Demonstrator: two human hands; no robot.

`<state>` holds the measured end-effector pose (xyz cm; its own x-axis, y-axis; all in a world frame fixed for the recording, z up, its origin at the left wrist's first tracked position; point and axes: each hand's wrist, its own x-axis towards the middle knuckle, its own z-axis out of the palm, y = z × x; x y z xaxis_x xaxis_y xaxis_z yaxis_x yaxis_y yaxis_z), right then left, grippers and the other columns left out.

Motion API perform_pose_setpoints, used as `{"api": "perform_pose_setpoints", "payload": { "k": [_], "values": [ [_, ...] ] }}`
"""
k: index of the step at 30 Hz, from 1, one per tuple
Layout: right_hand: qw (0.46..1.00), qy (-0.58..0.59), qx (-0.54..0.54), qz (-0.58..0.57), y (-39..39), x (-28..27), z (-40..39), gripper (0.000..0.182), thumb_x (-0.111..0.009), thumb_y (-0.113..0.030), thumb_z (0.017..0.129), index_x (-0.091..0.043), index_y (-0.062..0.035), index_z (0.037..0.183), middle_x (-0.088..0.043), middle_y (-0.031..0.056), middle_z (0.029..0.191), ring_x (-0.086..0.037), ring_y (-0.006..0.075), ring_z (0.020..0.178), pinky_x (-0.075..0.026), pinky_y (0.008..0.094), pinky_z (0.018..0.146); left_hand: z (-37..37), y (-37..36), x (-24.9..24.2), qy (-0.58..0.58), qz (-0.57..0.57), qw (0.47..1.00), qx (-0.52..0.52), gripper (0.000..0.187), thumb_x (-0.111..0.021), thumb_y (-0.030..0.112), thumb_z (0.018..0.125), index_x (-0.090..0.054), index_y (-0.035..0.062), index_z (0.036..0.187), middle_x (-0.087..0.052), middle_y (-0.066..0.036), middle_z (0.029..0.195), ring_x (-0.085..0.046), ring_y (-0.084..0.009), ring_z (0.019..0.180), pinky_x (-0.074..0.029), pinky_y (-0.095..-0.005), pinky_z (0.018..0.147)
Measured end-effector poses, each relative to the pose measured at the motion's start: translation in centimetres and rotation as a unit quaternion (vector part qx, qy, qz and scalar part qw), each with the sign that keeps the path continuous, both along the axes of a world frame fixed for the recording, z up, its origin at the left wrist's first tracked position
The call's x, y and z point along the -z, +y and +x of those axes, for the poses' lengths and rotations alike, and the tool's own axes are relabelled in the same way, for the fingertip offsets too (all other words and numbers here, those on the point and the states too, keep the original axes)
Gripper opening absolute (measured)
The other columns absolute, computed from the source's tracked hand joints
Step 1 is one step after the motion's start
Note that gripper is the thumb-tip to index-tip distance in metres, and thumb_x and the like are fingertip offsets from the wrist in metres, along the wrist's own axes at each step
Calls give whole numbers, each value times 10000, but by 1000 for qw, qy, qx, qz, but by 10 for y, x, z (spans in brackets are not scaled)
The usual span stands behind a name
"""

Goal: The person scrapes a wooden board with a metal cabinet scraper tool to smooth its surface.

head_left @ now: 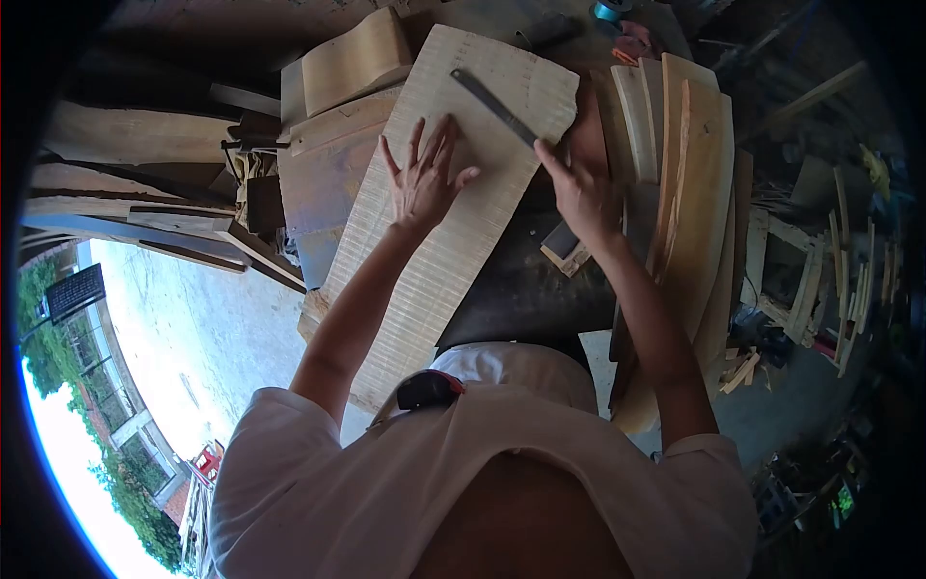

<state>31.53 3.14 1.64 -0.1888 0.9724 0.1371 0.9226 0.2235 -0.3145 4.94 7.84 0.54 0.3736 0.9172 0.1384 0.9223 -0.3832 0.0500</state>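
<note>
A wide wooden board (410,265) with rough saw marks across its face lies slanted in front of me, its far end wider than its near end. My left hand (422,188) rests on it with fingers spread and palm down. To the right, my right hand (582,193) is closed round the near end of a long, narrow, dark metal tool (494,106) that looks like a flat file. The index finger points along it. The tool reaches up and left over the board's far part. Its handle end is hidden in my palm.
Curved planks (690,183) stand in a stack on the right. A curved wooden block (355,53) sits at the back left, above more planks (135,135). A small wood offcut (564,253) lies by my right wrist. Scrap sticks (805,280) litter the far right.
</note>
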Motion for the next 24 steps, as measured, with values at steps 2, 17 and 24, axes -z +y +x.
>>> {"api": "perform_pose_setpoints", "payload": {
  "k": [2,17,24],
  "values": [
    [995,68,20,65,45,5,11,518,-607,-22,918,-592,-207,1401,-620,223,1175,-699,406,792,-583,439,641,18,29,-6,-11,-4,1000,1,794,-440,694,944,-425,158,1529,-358,29,1609,-208,-261,1534,44,-701,1177],
    [998,8,-59,13,-81,12,-47,697,-679,-59,835,-529,-322,1463,-572,55,709,-587,240,442,-500,386,418,-43,-76,0,-28,-81,996,-24,900,-469,680,926,-221,154,1614,-228,-26,1675,-171,-256,1554,56,-638,1206],
    [998,-23,-60,12,-86,12,-50,690,-663,-75,845,-524,-344,1465,-563,54,707,-585,230,447,-493,376,414,-45,-73,-2,-35,-87,995,-24,872,-499,652,926,-257,159,1603,-253,-24,1667,-180,-251,1552,53,-651,1201]
  ]
}}
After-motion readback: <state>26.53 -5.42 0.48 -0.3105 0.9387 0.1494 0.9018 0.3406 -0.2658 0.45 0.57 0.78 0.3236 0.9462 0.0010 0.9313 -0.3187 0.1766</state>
